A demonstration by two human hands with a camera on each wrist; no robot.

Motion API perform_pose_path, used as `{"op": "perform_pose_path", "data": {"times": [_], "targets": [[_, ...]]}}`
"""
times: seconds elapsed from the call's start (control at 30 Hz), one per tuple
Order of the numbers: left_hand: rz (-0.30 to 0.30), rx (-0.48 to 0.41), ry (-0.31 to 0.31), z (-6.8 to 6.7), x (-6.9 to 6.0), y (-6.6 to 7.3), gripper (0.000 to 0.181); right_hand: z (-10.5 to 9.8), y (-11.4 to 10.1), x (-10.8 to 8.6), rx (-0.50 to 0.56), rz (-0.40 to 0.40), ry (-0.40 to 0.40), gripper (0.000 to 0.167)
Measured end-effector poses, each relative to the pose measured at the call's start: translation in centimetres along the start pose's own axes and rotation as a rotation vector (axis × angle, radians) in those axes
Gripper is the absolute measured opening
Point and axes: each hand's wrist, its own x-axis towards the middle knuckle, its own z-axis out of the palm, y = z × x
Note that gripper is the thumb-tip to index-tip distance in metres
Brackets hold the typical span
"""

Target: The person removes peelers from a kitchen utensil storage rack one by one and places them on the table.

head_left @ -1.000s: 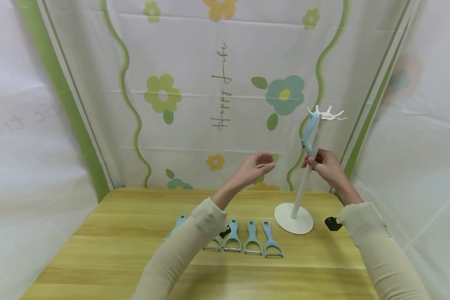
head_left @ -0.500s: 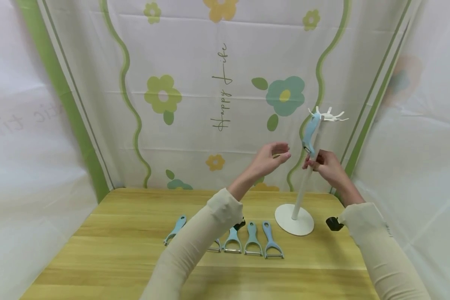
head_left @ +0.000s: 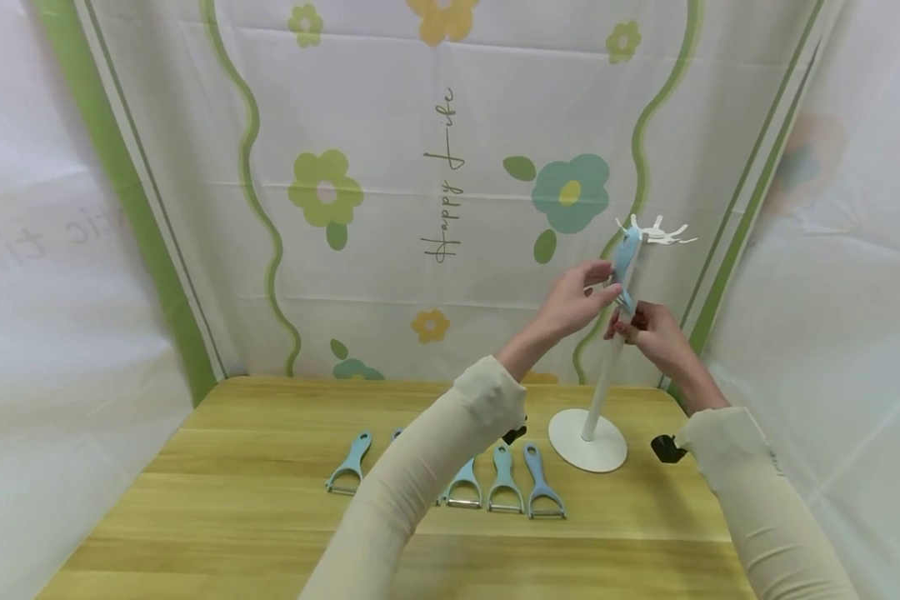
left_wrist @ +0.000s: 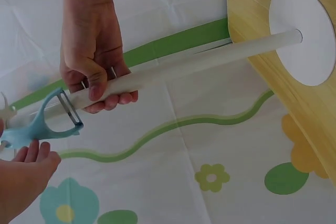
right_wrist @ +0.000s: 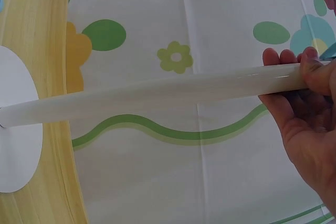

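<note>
My right hand (head_left: pixel 661 337) grips the white pole (head_left: pixel 607 371) of an upright stand, its thumb and fingers around the upper part. A light-blue Y-shaped vegetable peeler (head_left: pixel 625 255) hangs from a hook at the stand's top (head_left: pixel 662 235), its blade end down beside the pole. At the peeler's left side is my left hand (head_left: pixel 572 302), thumb and fingers parted, fingertips touching it. The left wrist view shows those fingertips under the peeler's frame (left_wrist: pixel 38 130); the rest of that hand is cut off there. In the right wrist view the peeler is mostly out of frame.
The stand's round white base (head_left: pixel 607 452) rests on the wooden table (head_left: pixel 255 483) near its back right corner. Several blue peelers (head_left: pixel 504 477) lie in a row left of the base, partly hidden by my left sleeve (head_left: pixel 420 475). A flowered curtain (head_left: pixel 390 275) hangs behind.
My left hand has moved right and up to reach the hanging peeler. The peeler's lower end has turned toward the pole. My right hand keeps its grip on the pole.
</note>
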Motion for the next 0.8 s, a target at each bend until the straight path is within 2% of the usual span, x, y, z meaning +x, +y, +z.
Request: {"op": "perform_pose_path", "data": {"times": [0.3, 0.5, 0.8], "targets": [[-0.043, -0.007, 0.066, 0.5, 0.9, 0.4, 0.045, 0.1, -0.2, 0.1, -0.017, 0.021, -0.007, 0.016], [-0.075, 0.035, 0.080, 0.7, 1.5, 0.7, 0.043, 0.1, -0.6, -0.3, 0.000, 0.030, -0.002, 0.017], [-0.075, -0.009, 0.081, 0.9, 2.2, 0.9, 0.042, 0.2, -0.5, -0.2, 0.051, 0.019, 0.000, 0.018]]}}
